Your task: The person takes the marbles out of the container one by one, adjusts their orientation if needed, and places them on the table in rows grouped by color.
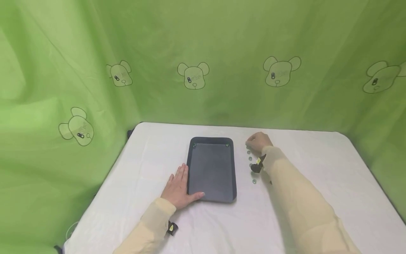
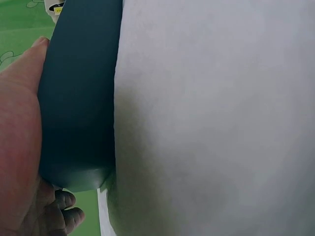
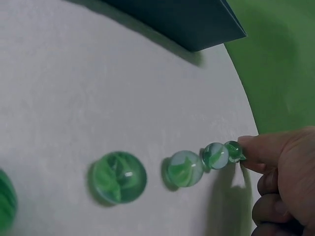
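Observation:
A dark blue-grey rectangular tray [image 1: 211, 203] lies lengthwise on the white-covered table. My left hand [image 1: 179, 188] rests against its left side, fingers straight along the wall and thumb over the near left corner. In the left wrist view the palm lies beside the tray's wall [image 2: 81, 98]. One green marble [image 1: 195, 145] sits in the tray's far left corner, another marble [image 1: 227, 145] in the far right. Right of the tray, my right hand [image 1: 260, 141] pinches the farthest marble [image 3: 233, 151] of a row between thumb and index finger.
Several clear marbles with green swirls, such as the near marble [image 1: 254, 181], form a line running toward me beside the tray. A white cloth [image 1: 317, 169] covers the table. Green curtains [image 1: 234, 102] with bear-head prints enclose the back and sides.

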Demonstrator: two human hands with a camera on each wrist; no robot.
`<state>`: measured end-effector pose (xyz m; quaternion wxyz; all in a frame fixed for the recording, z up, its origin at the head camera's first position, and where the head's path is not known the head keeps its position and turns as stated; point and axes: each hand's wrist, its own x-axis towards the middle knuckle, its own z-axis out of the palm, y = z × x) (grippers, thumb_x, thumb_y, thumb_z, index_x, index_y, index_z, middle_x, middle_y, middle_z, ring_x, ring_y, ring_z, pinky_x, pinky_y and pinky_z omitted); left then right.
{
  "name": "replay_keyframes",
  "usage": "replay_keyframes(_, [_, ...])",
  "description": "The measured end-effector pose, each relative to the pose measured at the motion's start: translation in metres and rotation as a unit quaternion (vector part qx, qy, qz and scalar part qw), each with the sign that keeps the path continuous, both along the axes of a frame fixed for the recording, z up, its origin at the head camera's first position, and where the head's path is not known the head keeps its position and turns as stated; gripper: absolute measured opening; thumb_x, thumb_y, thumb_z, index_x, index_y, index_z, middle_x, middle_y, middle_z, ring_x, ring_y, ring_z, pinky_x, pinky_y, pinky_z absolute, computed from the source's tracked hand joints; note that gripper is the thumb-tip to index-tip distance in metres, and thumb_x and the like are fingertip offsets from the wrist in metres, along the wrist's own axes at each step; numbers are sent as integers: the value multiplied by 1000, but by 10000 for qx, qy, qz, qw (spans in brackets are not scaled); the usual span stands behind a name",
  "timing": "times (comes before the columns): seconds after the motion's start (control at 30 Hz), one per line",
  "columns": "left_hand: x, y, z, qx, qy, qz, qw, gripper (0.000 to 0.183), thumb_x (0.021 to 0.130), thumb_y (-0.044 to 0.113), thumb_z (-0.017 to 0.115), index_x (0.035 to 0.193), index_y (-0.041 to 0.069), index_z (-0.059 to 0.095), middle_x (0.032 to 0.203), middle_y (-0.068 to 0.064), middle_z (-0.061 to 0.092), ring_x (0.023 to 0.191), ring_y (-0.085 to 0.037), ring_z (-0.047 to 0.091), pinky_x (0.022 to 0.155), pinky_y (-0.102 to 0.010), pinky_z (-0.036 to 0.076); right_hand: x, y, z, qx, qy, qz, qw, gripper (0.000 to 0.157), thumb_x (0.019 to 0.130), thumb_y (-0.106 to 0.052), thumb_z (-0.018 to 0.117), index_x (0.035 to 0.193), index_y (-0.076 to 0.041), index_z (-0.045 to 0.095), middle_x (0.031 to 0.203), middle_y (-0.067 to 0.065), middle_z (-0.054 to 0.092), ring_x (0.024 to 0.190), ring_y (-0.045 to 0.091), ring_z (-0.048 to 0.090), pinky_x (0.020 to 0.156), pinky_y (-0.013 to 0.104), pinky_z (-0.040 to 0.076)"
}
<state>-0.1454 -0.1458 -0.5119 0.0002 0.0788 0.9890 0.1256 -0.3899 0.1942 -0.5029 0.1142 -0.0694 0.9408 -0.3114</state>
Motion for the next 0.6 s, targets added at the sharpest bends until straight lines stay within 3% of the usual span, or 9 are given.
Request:
replay_keyframes(0.13, [1,1,1,-12,-48,15,10000,124,73,89,38,153,0,9,160,-15,10,146,-27,11,117,-49,17,-1,3,0,-24,15,-139,9999,38,93,-35,60,116,-6,67,125,19,60,112,37,53,102,57,38])
replay_keyframes(0.3, [2,2,3,-57,-61,-4,10000,124,73,90,37,153,-1,10,159,-16,11,146,-27,12,117,-49,18,0,12,7,-105,23,-429,9990,46,98,-43,51,124,-7,62,128,19,58,101,32,57,84,46,50])
replay_keyframes(0.53, [3,2,6,-84,-75,15,9999,124,73,90,37,153,-2,10,159,-16,10,146,-28,12,117,-50,18,6,20,19,-303,-14,-526,9982,48,98,-44,51,128,-7,60,131,20,55,99,32,59,91,51,48])
replay_keyframes(0.6, [3,1,5,-99,-66,19,9999,124,73,90,36,153,-1,10,159,-16,10,146,-28,12,117,-50,18,9,17,22,-387,13,-512,9979,45,98,-41,52,127,-7,60,130,20,55,95,31,60,86,48,51])
